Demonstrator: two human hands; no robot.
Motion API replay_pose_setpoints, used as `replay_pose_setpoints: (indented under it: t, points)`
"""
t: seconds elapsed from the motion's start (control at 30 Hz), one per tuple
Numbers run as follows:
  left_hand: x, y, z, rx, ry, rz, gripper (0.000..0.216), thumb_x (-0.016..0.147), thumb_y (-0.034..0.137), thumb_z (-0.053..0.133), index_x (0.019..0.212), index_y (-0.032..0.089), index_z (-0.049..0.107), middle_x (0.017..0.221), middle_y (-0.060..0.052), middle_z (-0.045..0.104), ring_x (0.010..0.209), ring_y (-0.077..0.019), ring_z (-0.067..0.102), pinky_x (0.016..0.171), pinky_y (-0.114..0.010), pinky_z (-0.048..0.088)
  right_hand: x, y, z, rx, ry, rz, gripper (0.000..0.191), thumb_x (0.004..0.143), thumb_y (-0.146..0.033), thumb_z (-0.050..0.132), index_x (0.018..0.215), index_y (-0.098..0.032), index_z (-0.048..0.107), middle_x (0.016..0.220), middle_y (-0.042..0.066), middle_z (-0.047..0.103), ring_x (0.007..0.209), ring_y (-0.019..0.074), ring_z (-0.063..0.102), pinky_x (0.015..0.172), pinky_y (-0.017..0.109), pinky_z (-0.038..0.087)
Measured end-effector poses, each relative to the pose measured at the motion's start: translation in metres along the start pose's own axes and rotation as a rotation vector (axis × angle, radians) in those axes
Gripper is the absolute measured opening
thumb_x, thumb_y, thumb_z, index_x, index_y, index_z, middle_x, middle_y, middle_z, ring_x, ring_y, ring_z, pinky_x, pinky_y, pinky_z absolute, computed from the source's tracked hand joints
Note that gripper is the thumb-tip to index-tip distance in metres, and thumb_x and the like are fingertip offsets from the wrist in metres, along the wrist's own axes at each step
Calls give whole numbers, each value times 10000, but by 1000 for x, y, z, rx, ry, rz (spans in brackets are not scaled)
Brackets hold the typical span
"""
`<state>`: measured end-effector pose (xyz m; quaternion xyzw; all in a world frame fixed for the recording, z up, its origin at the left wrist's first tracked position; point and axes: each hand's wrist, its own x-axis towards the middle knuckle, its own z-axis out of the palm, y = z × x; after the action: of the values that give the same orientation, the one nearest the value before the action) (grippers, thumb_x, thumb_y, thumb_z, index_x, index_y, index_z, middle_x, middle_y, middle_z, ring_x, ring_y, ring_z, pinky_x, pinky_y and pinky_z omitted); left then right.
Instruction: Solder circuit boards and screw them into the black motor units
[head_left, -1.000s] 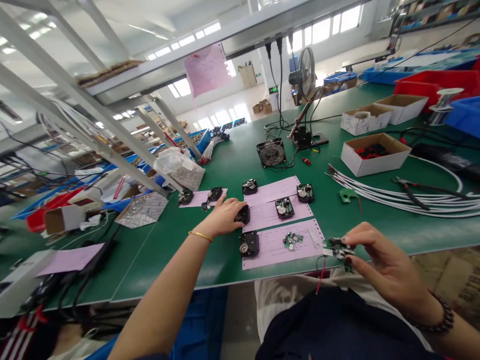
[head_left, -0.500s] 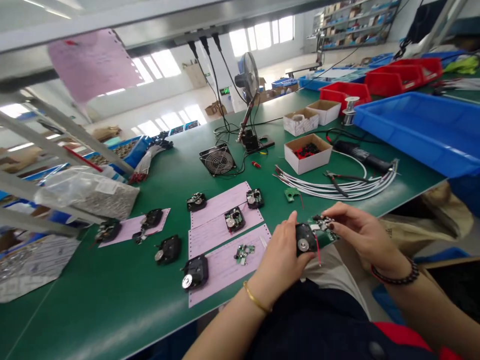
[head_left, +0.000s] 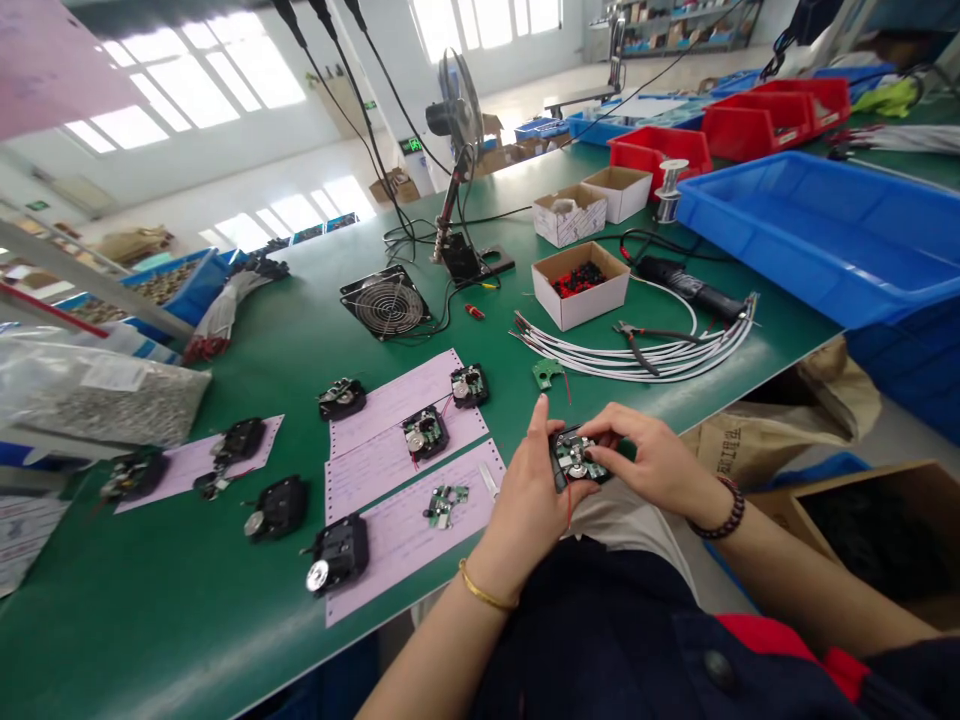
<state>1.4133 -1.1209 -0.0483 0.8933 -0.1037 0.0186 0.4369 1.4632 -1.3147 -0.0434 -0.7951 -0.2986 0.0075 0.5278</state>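
My left hand (head_left: 519,492) is closed around a small black plastic housing (head_left: 559,468), holding it above the table's front edge. On the housing sits a green circuit board (head_left: 577,452) with a round silver part and a red wire hanging from it. My right hand (head_left: 651,462) grips the board's far side with thumb and fingers; its other fingertips are partly hidden. Just beyond my hands lies a loose green board (head_left: 547,374) with a red wire. To the left, another loose board (head_left: 446,505) and a black housing (head_left: 337,553) rest on pink paper sheets (head_left: 409,550).
More black assemblies (head_left: 425,432) lie leftward on the table (head_left: 285,620). White cables (head_left: 592,362) with pliers (head_left: 637,345) on them lie ahead, beside a white box (head_left: 592,303) of red and black parts. A square fan (head_left: 386,305) and a blue bin (head_left: 810,240) stand farther back.
The circuit board, earlier held beside the housing by my right hand, now lies over it. My hands have drawn together. The camera view has shifted, so the table scene appears farther left.
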Motion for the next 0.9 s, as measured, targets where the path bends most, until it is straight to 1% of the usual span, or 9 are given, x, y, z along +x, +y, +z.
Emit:
replay_pose_setpoints:
  t: [0.13,0.2,0.27,0.33,0.43,0.63,0.73,0.83,0.9]
  points:
    - [0,2,-1,40,2,-16,1139,780,192,847,1603,273,64,1338,-123,591,1209,-289,614,1052,-490,497,3,-1,-3,-21,13,28,127,939,-187,622,1031,-186,710,941,49,679,831,168,631,733,298,539]
    - [0,3,-2,90,8,-14,1108,765,217,868,1581,250,119,1344,-130,599,1203,-298,613,1049,-501,494,5,1,-3,-49,18,17,113,945,-198,623,1026,-190,701,933,49,672,824,175,625,718,303,530]
    - [0,3,-2,142,30,-3,994,750,226,882,1517,228,249,1338,-136,608,1198,-310,611,1034,-506,497,7,4,0,-86,7,-44,107,958,-193,610,1033,-193,687,940,54,669,856,191,622,757,329,526]
    - [0,4,-3,185,45,25,800,749,218,882,1388,216,400,1285,-121,633,1168,-307,619,998,-488,510,8,9,2,-149,12,-120,113,969,-184,590,1047,-193,672,971,68,668,927,219,611,832,374,519]
    - [1,6,-5,223,27,83,611,751,200,879,1230,220,500,1208,-87,652,1120,-287,626,950,-451,519,7,15,4,-220,19,-168,125,978,-175,576,1074,-192,654,1015,84,658,996,244,595,898,416,502]
    - [4,10,-9,226,-18,88,553,761,203,875,1173,222,507,1186,-78,642,1104,-279,619,942,-445,509,9,15,0,-194,-26,-125,110,999,-189,557,1066,-203,643,1010,69,652,987,225,601,901,393,499]
    - [3,10,-9,228,-14,85,552,758,213,878,1162,223,501,1170,-78,642,1101,-287,625,932,-448,512,13,15,-4,-191,-93,-100,144,977,-180,585,1103,-206,649,1057,75,644,1044,234,594,941,410,501]
    - [1,7,-6,213,23,95,608,770,203,863,1236,234,474,1200,-89,638,1117,-295,635,936,-453,520,16,14,-9,-205,-169,-79,200,957,-170,611,1152,-195,648,1130,92,627,1107,246,583,993,439,502]
    - [-1,5,-4,196,53,80,690,765,206,864,1303,239,432,1231,-104,636,1120,-305,647,929,-457,531,18,10,-12,-264,-189,-91,168,964,-177,605,1126,-179,650,1133,101,630,1099,254,582,998,461,505]
